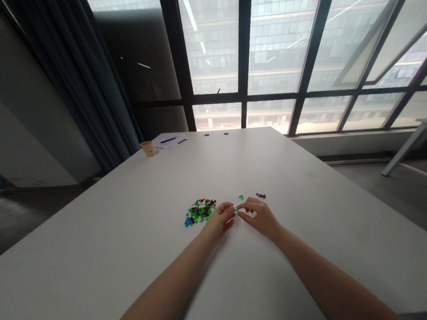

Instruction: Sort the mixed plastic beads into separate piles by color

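Observation:
Between my two hands, over the white table [235, 163], is a small green piece [236, 210]. My left hand [221, 218] is closed on it from the left, fingers pinched. From the right, my right hand [258, 214] has its thumb and forefinger at the same piece, closed around its edge. A pile of small coloured bricks [201, 211], green, blue, brown and yellow, lies just left of my left hand. Beyond the hands are a few loose green bricks [241, 197] and, further right, some dark brown bricks [261, 195].
At the table's far left stand a paper cup [148, 148] and papers [171, 143] with a blue pen [168, 140] on them. Two dark round discs [226, 133] show near the far edge. A pale chair or stool [408, 143] is at the right, off the table.

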A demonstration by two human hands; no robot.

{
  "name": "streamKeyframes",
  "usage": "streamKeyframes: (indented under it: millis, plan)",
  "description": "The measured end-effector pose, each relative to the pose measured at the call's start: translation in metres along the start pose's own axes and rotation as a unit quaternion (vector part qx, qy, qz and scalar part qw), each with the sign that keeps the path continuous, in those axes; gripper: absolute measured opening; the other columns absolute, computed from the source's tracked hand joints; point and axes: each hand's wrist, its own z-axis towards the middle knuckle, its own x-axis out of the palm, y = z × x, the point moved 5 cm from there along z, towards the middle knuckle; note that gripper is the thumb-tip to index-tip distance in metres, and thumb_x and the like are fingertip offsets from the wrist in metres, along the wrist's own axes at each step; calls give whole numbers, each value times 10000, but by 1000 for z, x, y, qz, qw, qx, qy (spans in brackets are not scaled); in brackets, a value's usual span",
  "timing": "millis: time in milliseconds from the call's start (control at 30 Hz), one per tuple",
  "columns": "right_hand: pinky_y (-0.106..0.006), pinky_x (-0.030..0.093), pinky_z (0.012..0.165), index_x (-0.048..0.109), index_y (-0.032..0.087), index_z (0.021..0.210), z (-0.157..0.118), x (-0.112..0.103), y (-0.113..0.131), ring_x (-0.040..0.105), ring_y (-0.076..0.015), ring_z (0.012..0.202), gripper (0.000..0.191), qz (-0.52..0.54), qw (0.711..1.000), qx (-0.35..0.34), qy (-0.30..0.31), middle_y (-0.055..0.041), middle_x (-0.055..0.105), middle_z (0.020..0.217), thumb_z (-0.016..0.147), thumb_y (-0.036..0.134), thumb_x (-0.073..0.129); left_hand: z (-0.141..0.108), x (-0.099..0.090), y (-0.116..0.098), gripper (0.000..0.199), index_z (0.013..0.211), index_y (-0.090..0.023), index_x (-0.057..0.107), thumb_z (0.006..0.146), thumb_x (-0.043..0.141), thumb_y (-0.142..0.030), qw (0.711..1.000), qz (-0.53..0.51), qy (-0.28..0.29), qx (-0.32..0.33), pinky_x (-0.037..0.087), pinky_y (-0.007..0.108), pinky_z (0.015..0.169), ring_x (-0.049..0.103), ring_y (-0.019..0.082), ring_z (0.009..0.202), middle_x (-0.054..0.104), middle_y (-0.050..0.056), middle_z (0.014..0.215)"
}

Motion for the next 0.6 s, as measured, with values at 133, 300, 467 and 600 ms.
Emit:
streamKeyframes:
  millis: [133, 300, 467, 600]
  plan:
    - [-228, 392, 614, 659, 206, 813, 1, 0, 1, 480, -104, 614, 121, -2, 1000, -7, -8, 2, 536, 660, 765, 217, 549, -1, 1, 0, 349, 782, -174, 524, 551, 745, -313, 1000, 5, 7, -3, 334, 150, 512, 487, 35, 575, 507, -49, 671]
    - [-230, 386, 586, 674, 205, 792, 3, -11, -23, 463, -102, 566, 125, -32, 998, 33, -42, 2, 535, 632, 753, 249, 564, 4, -6, 2, 355, 771, -171, 524, 540, 743, -328, 999, 15, -41, 2, 342, 168, 520, 482, 41, 575, 497, -44, 687]
    - [-234, 380, 564, 679, 181, 709, 1, -26, -65, 470, -112, 556, 138, -66, 986, 116, -101, -5, 533, 612, 714, 291, 597, 10, -13, 3, 320, 758, -161, 522, 559, 714, -323, 996, 41, -79, 9, 316, 173, 498, 463, 49, 556, 480, -37, 645]
    - [-240, 380, 597, 669, 183, 665, 0, -17, -83, 497, -120, 580, 147, -105, 973, 177, -102, -8, 543, 626, 706, 301, 591, 10, -11, 2, 309, 753, -167, 524, 559, 700, -331, 994, 60, -89, 19, 319, 175, 506, 455, 50, 552, 482, -41, 630]
